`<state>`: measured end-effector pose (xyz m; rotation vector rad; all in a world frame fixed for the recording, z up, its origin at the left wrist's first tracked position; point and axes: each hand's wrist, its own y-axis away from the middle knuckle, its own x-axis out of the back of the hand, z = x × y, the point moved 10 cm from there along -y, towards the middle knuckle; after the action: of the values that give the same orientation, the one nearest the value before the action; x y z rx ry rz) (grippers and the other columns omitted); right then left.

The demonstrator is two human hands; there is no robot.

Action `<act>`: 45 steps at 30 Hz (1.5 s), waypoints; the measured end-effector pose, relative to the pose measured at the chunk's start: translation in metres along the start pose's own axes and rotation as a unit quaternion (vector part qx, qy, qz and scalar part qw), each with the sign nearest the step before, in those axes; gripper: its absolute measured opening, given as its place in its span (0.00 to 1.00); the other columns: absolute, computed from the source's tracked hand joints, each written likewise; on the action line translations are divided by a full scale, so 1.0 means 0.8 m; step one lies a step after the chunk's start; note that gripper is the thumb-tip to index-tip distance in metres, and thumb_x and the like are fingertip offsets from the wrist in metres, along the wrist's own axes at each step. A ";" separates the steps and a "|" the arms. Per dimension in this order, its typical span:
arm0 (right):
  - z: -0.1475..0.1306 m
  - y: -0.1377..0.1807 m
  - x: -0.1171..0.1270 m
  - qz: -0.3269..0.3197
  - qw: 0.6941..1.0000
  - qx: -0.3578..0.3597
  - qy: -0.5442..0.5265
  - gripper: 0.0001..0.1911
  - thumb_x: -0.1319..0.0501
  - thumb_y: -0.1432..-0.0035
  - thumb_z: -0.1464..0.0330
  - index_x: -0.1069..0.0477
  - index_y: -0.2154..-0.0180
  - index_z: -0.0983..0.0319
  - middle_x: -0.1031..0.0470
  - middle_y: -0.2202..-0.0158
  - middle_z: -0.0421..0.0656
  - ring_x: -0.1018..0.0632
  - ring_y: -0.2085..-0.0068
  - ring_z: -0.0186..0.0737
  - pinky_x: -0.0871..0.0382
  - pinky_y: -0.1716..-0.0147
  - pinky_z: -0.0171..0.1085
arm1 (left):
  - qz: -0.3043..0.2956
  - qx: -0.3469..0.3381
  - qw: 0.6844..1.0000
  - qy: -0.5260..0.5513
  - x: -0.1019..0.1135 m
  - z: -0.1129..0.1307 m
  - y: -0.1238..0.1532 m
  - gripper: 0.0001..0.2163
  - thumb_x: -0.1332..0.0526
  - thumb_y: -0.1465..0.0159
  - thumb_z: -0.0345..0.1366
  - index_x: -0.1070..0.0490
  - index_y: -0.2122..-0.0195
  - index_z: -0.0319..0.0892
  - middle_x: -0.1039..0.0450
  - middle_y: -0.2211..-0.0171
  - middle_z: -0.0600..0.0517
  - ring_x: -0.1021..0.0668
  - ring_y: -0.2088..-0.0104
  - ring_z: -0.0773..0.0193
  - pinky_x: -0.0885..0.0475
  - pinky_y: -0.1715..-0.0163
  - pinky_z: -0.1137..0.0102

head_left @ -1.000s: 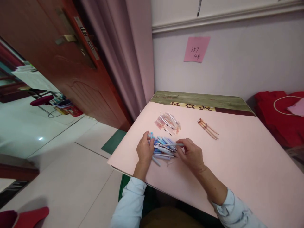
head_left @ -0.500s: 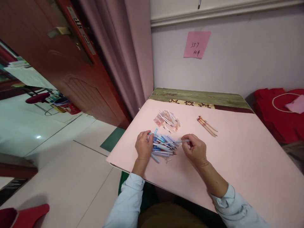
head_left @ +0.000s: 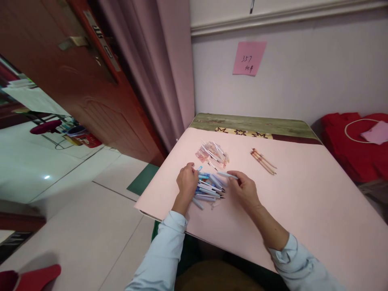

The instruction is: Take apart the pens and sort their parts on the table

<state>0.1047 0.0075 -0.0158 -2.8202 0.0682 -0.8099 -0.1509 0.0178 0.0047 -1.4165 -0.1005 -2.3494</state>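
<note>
Much open mat (head_left: 318, 202) right of pens (head_left: 209, 189)

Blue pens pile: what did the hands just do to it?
The right hand kept pinching one pale blue plastic pen and lifted it to the far edge of the heap of blue pens. The left hand stayed at its left side. The pink-white bundle and brown sticks stayed put.

A loose heap of pink and white pens (head_left: 213, 153) lies just beyond the left hand (head_left: 187, 184). A few brown pens (head_left: 263, 161) lie beyond the right hand (head_left: 244, 190), well apart from it, on a pink sheet (head_left: 303, 202). Far beyond both, a pink note (head_left: 249, 57) hangs on the wall (head_left: 303, 85). A red bag (head_left: 348, 141) sits far out to the right hand's side.
</note>
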 end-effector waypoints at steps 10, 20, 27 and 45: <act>-0.025 0.002 -0.041 -0.021 0.984 0.119 0.130 0.16 0.44 0.36 0.63 0.24 0.50 0.55 0.21 0.51 0.44 0.25 0.51 0.47 0.34 0.52 0.45 | 0.030 -0.034 0.999 0.016 -0.001 0.005 -0.004 0.14 0.44 0.37 0.34 0.26 0.51 0.46 0.21 0.59 0.48 0.25 0.54 0.53 0.32 0.57 0.63; 0.023 -0.040 0.100 0.179 0.969 0.004 0.169 0.18 0.47 0.36 0.59 0.25 0.53 0.60 0.22 0.54 0.48 0.25 0.53 0.48 0.34 0.54 0.43 | 0.121 -0.090 0.985 0.088 0.041 -0.028 0.000 0.15 0.48 0.36 0.37 0.23 0.58 0.40 0.22 0.55 0.44 0.25 0.51 0.51 0.34 0.46 0.58; 0.097 -0.069 0.155 0.095 0.919 -0.179 0.338 0.15 0.42 0.42 0.61 0.24 0.57 0.59 0.23 0.58 0.48 0.25 0.60 0.47 0.38 0.65 0.39 | 0.151 0.003 0.971 0.184 0.058 -0.095 0.011 0.14 0.44 0.38 0.42 0.22 0.59 0.41 0.22 0.57 0.44 0.24 0.53 0.52 0.32 0.48 0.58; -0.035 -0.015 -0.052 -0.162 0.916 -0.127 -0.344 0.20 0.40 0.45 0.49 0.33 0.68 0.61 0.29 0.76 0.39 0.32 0.79 0.32 0.41 0.77 0.33 | -0.093 0.092 0.784 0.607 -0.003 0.008 0.045 0.22 0.31 0.47 0.44 0.24 0.54 0.38 0.21 0.58 0.43 0.22 0.65 0.63 0.30 0.66 0.71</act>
<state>0.0543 0.0182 -0.0120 -3.2323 -0.4408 0.2069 -0.1313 -0.0128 0.0004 0.3864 -0.0942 -2.8246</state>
